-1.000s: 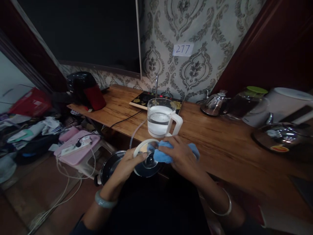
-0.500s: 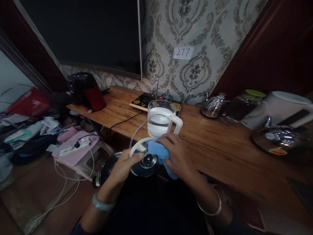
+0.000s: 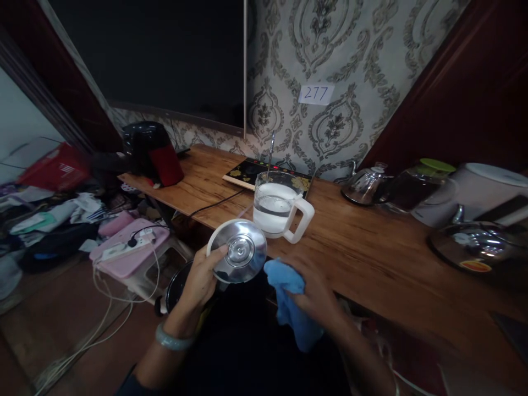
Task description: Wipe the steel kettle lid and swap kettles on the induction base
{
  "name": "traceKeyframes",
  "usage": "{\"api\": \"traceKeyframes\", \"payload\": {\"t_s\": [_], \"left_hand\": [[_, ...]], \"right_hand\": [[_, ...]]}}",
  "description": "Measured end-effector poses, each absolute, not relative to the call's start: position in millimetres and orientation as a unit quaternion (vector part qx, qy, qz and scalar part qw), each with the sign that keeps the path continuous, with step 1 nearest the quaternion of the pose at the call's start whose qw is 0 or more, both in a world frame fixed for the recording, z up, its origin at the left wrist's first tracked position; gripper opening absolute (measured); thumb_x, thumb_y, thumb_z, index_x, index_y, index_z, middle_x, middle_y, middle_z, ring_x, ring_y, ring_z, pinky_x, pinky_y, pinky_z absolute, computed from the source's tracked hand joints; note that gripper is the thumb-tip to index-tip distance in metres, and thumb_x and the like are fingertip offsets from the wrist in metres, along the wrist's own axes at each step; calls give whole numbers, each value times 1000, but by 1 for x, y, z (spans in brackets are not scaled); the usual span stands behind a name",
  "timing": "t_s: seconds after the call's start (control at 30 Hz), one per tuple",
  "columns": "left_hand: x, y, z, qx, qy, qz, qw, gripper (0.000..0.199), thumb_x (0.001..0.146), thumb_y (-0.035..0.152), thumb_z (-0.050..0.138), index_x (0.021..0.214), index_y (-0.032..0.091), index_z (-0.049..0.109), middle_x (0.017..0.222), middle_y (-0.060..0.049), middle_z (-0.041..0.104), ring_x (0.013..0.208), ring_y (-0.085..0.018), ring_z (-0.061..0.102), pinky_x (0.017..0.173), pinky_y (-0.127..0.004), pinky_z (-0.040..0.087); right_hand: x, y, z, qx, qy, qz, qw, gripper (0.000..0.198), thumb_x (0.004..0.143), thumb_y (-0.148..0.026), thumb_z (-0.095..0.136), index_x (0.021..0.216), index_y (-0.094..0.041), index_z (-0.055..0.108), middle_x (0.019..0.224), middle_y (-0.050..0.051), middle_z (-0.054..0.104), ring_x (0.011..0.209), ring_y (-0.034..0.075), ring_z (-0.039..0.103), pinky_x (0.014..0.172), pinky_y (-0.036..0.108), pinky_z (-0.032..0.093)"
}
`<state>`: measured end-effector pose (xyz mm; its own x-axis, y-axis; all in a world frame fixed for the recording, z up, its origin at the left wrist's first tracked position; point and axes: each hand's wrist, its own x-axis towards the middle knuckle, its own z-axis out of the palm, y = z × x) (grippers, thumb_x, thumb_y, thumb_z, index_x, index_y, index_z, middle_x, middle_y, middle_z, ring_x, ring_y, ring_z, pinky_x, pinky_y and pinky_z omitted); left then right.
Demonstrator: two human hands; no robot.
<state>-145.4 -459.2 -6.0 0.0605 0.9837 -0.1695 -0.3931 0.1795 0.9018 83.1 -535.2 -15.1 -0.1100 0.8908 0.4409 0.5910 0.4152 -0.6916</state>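
Observation:
My left hand (image 3: 202, 281) grips a round, shiny metal disc with a white rim (image 3: 240, 254) by its left edge, thumb over the face; a raised ring marks its centre. I cannot tell whether it is a lid or a base. To its right, apart from it, my right hand (image 3: 314, 289) is closed on a blue cloth (image 3: 295, 316) that hangs down. Just behind the disc stands a glass jug (image 3: 272, 214) with a white handle and clear liquid inside, at the table's front edge.
The wooden table (image 3: 363, 247) carries an induction cooker (image 3: 243, 175), a red-and-black appliance (image 3: 154, 154), metal kettles (image 3: 365, 184) and a green-lidded jug (image 3: 421, 187). A dark pot (image 3: 176, 286) sits low left, near a pink stool (image 3: 132, 250) with a power strip.
My right hand and the cloth have come away from the disc, moving right and down. The disc is tilted so its metal face shows fully. The view has shifted slightly.

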Motion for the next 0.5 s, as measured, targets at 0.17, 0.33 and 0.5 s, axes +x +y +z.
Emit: {"api": "traceKeyframes", "payload": {"t_s": [0.17, 0.33, 0.5], "left_hand": [[-133, -468, -2, 353, 410, 553, 633, 41, 58, 38, 89, 86, 12, 76, 71, -4, 75, 61, -18, 68, 59, -26, 54], [-123, -476, -10, 361, 407, 596, 591, 38, 63, 42, 85, 86, 13, 75, 72, -4, 75, 62, -21, 69, 59, -30, 56], [-118, -477, -28, 364, 421, 649, 518, 34, 73, 43, 80, 92, 15, 75, 80, -4, 76, 75, -21, 71, 69, -29, 57]], "right_hand": [[76, -515, -2, -546, -640, 128, 525, 35, 72, -21, 63, 107, -25, 66, 106, 6, 69, 98, 27, 65, 87, 41, 54], [45, -508, -18, -564, -614, 162, 528, 33, 72, -22, 62, 105, -22, 66, 103, 7, 66, 96, 27, 65, 85, 40, 54], [30, -518, -36, -538, -576, 253, 561, 39, 72, -24, 64, 111, -24, 65, 109, 6, 69, 104, 27, 65, 95, 41, 51]]}}
